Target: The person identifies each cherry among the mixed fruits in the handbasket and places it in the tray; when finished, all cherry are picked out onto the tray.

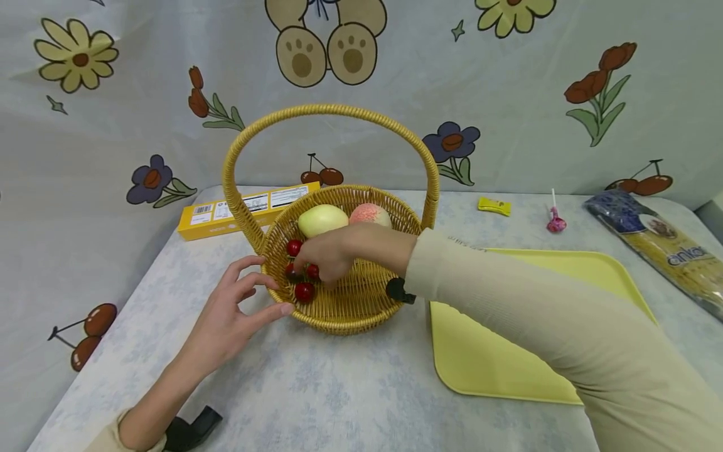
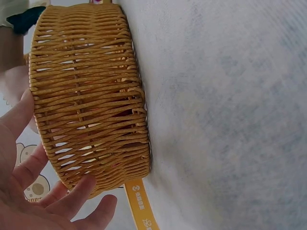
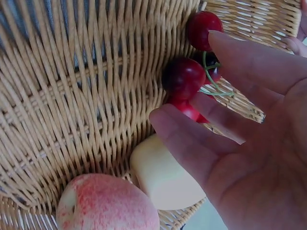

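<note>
A woven yellow basket [image 1: 344, 323] with a tall arched handle [image 1: 327, 112] stands mid-table. Inside lie a pale yellow-green fruit [image 1: 322, 220], a peach [image 1: 369, 214] and several red cherries [image 1: 304, 291] on the left side. My right hand [image 1: 316, 263] reaches in from the right. In the right wrist view its straight fingers [image 3: 249, 57] hover on and around the cherries [image 3: 183, 77], with the pale fruit [image 3: 163, 177] and peach [image 3: 108, 203] close by. My left hand [image 1: 265, 285] is open outside the basket, its fingers [image 2: 72, 199] against the wall [image 2: 86, 96].
A yellow tray [image 1: 497, 351] lies right of the basket. A long yellow box [image 1: 226, 213] sits behind it at the left. A small yellow packet [image 1: 494, 206], a pink lollipop [image 1: 556, 221] and a pasta bag [image 1: 666, 248] lie at the back right. A flowered cloth hangs behind.
</note>
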Demonstrator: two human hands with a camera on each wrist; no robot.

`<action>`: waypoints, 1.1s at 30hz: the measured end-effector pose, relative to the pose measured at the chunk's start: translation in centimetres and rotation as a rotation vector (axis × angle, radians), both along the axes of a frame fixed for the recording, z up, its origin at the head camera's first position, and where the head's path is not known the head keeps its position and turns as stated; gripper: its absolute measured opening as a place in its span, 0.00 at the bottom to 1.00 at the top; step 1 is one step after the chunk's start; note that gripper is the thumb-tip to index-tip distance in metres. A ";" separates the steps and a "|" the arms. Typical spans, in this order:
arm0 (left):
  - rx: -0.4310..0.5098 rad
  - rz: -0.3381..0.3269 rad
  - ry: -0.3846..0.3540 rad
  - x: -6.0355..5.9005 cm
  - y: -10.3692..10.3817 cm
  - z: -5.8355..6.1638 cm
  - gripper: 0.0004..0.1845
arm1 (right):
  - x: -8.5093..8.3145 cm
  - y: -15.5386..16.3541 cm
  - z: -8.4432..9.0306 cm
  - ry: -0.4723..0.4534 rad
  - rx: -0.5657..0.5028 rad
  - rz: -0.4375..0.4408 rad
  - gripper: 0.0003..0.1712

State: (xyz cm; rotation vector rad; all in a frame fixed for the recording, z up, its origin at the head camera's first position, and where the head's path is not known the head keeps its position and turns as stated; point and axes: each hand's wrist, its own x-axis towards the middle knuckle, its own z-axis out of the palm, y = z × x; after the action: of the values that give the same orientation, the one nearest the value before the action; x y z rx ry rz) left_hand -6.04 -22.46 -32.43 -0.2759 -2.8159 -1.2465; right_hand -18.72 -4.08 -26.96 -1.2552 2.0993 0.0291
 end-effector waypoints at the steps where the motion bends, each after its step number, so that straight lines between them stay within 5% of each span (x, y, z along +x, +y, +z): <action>1: -0.003 0.002 -0.001 0.0 0.1 0.0 0.14 | 0.0 0.0 -0.2 -0.004 0.000 0.003 0.30; 21: -0.005 0.016 -0.022 0.0 0.1 0.1 0.15 | 0.0 0.3 0.7 0.027 -0.018 0.018 0.14; 29: -0.010 0.012 -0.017 0.0 0.0 0.1 0.15 | 0.3 0.7 0.5 -0.025 0.094 0.061 0.28; 33: -0.010 0.011 -0.010 0.0 0.0 0.0 0.15 | 0.2 0.6 -0.1 -0.031 0.117 0.086 0.24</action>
State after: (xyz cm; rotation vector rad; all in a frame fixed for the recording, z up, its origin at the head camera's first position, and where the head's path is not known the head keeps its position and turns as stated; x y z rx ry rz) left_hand -6.05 -22.42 -32.41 -0.2552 -2.8292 -1.2359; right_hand -18.53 -3.45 -27.02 -1.2662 1.9866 0.1665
